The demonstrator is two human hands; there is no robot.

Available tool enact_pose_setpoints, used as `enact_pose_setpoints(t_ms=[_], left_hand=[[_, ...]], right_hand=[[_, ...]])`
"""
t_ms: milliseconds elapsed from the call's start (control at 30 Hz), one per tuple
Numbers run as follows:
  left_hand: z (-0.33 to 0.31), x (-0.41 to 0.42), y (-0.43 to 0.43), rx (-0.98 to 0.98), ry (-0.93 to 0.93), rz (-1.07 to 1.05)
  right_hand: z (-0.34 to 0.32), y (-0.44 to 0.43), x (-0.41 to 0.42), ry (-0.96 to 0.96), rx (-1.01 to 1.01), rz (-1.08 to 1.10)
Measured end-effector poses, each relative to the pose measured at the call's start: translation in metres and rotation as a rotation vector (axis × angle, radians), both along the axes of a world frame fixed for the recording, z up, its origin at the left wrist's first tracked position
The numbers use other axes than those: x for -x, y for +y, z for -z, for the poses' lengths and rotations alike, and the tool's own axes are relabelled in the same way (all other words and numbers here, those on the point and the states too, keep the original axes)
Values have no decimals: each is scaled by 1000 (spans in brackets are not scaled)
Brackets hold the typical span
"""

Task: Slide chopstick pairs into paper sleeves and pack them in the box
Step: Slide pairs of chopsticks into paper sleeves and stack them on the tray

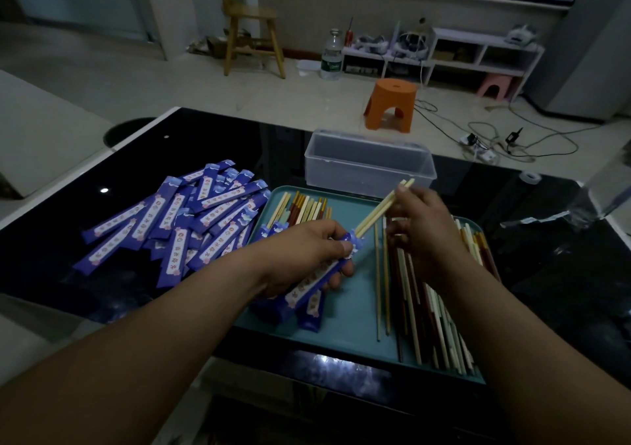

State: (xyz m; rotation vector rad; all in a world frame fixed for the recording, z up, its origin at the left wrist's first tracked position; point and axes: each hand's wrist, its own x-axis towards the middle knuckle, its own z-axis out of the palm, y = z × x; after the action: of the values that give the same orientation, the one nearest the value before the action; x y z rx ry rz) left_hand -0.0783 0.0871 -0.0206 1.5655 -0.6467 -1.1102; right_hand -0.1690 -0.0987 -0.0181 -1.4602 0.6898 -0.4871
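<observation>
Over the middle of the surface point(211, 144), the paper sleeve point(309, 282) is clamped by the left grip point(307, 250) and the chopstick pair point(379, 211), pinched by the right grip point(423, 229), is best pushed straight in with tips kept together.

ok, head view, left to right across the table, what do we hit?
Pile of sleeves → left hand, gripping one sleeve → right hand, pinching the chopstick pair → crumpled clear plastic. Tray, box and loose chopsticks overlap the hands, so left out.
</observation>
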Motion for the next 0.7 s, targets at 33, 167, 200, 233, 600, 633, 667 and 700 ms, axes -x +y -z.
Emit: enact_pose_setpoints(t_ms=[33, 167, 200, 233, 600, 633, 667, 700], left_hand=[[0, 0, 1, -15, -9, 15], [-2, 0, 0, -48, 3, 41], [-1, 0, -1, -46, 12, 32], [0, -1, -1, -43, 17, 23], [10, -8, -10, 26, -25, -266], [11, -12, -12, 28, -44, -331], [12, -15, -12, 33, -41, -390], [11, -19, -11, 44, -22, -435]], right_hand=[[1, -5, 2, -29, 25, 48], [5, -8, 7, -15, 83, -27], [5, -4, 7, 8, 97, -55], [4, 0, 7, 26, 112, -72], [13, 19, 1, 226, -65, -181], [14, 25, 0, 262, -90, -244], [15, 32, -1, 273, -104, -311], [16, 39, -2, 267, -109, -366]])
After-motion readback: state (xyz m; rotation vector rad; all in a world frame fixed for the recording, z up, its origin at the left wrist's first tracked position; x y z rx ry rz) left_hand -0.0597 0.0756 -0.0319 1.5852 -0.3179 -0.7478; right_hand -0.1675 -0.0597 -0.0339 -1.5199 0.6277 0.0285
